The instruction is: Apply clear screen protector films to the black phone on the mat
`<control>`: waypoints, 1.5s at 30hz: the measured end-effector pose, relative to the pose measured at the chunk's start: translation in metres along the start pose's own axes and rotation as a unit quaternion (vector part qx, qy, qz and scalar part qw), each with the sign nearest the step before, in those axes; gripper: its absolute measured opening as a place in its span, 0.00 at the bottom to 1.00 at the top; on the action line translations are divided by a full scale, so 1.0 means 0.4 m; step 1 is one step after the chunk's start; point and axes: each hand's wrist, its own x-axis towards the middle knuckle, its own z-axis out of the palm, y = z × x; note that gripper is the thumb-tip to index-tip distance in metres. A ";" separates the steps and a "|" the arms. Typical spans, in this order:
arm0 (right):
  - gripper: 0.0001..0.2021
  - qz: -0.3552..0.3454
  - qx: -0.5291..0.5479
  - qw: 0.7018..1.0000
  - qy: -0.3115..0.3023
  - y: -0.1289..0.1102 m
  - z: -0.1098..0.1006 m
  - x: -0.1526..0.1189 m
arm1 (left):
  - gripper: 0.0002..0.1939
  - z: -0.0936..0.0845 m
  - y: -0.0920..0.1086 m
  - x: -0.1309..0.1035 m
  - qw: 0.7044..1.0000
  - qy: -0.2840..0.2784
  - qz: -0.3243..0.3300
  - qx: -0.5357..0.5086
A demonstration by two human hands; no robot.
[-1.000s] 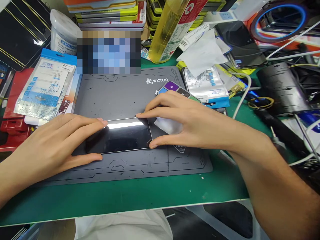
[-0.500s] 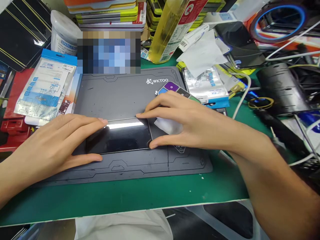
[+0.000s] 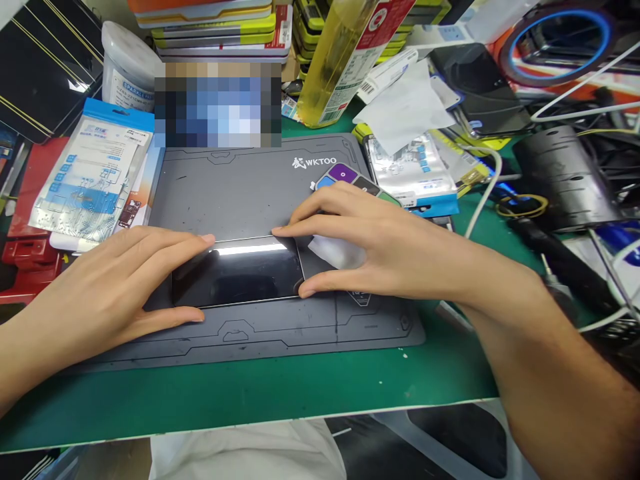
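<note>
A dark smartphone (image 3: 245, 277) lies flat, screen up, on the grey work mat (image 3: 220, 190), a bright light streak reflected along its far edge. My left hand (image 3: 125, 280) spans its left end, fingertips at the far edge and thumb along the near edge. At the right end, my right hand (image 3: 360, 240) holds the phone between a fingertip on the far corner and the thumb on the near corner. Under the right palm, a crumpled white wipe (image 3: 339, 252) is partly covered. The left hand hides part of the phone's left end.
Blue-and-white packets (image 3: 95, 173) lie to the left, near a white tub (image 3: 127, 67). Behind the mat stands a yellow bottle (image 3: 345, 67) beside stacked boxes (image 3: 215, 33). Cables, a roll of tape (image 3: 557, 43) and a black cylinder (image 3: 565, 177) crowd the right side.
My left fingertips have shifted very slightly upward at the phone's far edge. The phone and my right hand look unmoved.
</note>
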 end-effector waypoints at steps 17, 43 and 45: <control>0.38 0.005 0.008 1.000 0.003 0.005 0.002 0.002 | 0.43 0.005 -0.004 -0.002 1.000 -0.010 -0.004 -0.009; 0.40 0.021 -0.003 0.999 -0.024 0.001 0.002 0.022 | 0.45 0.044 -0.051 -0.013 0.999 -0.002 -0.022 -0.029; 0.40 0.025 -0.028 0.999 -0.027 -0.013 -0.003 0.019 | 0.45 0.045 -0.052 -0.010 0.999 -0.001 -0.023 -0.033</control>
